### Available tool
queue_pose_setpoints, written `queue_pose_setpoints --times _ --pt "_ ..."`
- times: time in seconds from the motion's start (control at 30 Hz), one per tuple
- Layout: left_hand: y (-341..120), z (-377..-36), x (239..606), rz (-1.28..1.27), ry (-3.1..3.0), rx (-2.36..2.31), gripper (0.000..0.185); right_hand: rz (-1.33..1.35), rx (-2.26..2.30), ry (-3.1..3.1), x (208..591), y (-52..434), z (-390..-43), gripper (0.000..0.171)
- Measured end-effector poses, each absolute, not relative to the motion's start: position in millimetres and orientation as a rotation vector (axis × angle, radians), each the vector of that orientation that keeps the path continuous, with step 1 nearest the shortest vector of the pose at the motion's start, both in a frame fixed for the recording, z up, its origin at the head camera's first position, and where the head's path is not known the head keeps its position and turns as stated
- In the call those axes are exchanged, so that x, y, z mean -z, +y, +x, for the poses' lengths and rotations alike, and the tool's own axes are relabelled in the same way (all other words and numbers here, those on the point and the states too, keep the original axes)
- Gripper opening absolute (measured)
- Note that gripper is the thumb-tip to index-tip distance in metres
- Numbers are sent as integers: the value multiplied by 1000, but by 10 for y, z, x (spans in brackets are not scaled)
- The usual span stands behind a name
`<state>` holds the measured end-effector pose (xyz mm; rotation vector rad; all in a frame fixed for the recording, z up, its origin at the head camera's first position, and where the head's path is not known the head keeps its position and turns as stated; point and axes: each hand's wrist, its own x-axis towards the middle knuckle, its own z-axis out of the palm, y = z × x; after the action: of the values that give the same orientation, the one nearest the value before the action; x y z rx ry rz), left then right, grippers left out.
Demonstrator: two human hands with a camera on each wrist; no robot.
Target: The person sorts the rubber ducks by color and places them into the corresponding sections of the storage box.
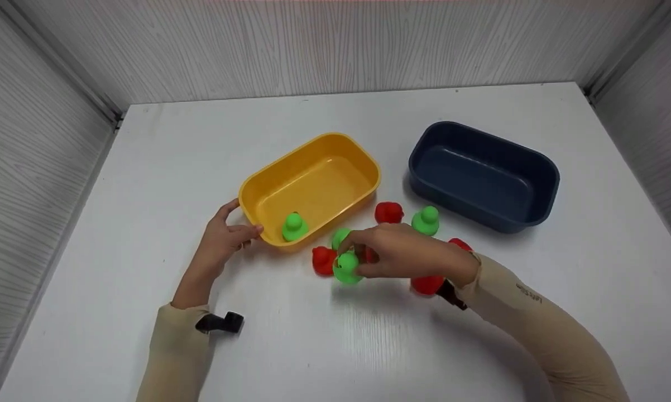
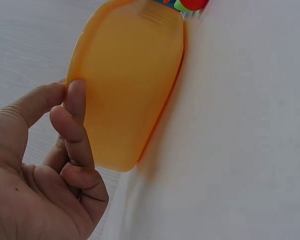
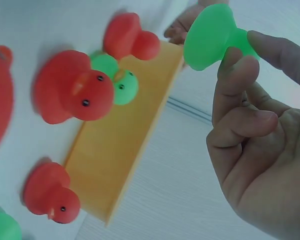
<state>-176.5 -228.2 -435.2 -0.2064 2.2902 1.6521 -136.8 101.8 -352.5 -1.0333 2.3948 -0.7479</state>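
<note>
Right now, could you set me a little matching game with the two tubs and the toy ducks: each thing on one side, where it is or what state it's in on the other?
Things:
1. yellow tub
2. dark blue tub
3. green duck in the right hand
4. green duck near the blue tub

States:
A. stands on the table between the tubs
B. holds nothing
C. held at its corner by the left hand, one green duck inside
D. pinched in fingers and lifted

Pairs: 1-C, 2-B, 3-D, 4-A
</note>
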Motion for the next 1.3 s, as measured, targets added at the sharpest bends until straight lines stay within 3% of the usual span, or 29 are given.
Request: queue_pose_setpoints --times 0.63,1.3 --pt "-2290 -1744 4345 -155 2263 -1696 86 -930 953 2451 3173 895 -1775 32" --pt "-2281 -1745 4327 -175 2269 -1684 85 -720 1239 2410 3479 702 -2188 29"
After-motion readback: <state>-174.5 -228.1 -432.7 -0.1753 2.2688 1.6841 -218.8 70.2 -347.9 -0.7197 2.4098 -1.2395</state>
